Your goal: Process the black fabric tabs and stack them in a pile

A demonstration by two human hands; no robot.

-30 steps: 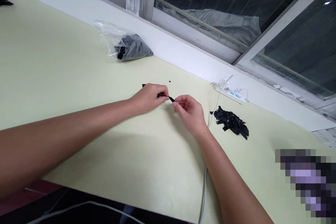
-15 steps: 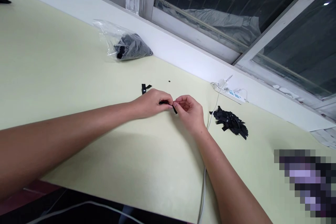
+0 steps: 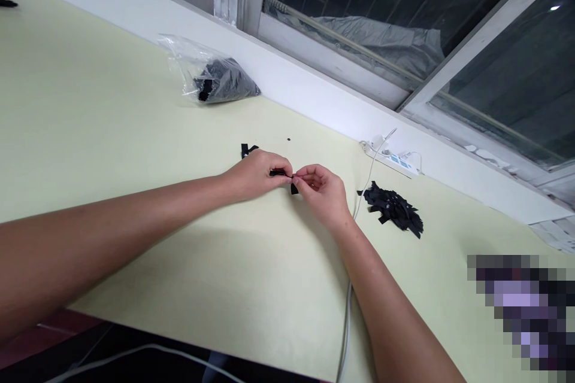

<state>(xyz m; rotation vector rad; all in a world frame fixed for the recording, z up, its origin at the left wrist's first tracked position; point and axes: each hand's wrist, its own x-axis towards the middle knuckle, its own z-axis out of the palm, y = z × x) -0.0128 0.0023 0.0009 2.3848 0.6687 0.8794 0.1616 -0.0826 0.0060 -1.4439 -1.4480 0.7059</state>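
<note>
Both hands meet over the middle of the pale green table (image 3: 112, 119). My left hand (image 3: 258, 173) and my right hand (image 3: 321, 191) each pinch an end of a small black strip (image 3: 287, 179), fingertips almost touching. The strip is bent, and one end hangs down between the hands. Another small black piece (image 3: 247, 148) lies on the table just behind my left hand.
A heap of black strips (image 3: 393, 208) lies to the right. A clear plastic bag of black pieces (image 3: 215, 79) sits by the wall. A white power strip (image 3: 395, 160) rests below the window, and its grey cable (image 3: 348, 317) runs past my right arm over the table's front edge.
My hands have closed in on each other, folding the black strip between them. My left hand shifted slightly, uncovering the black piece behind it.
</note>
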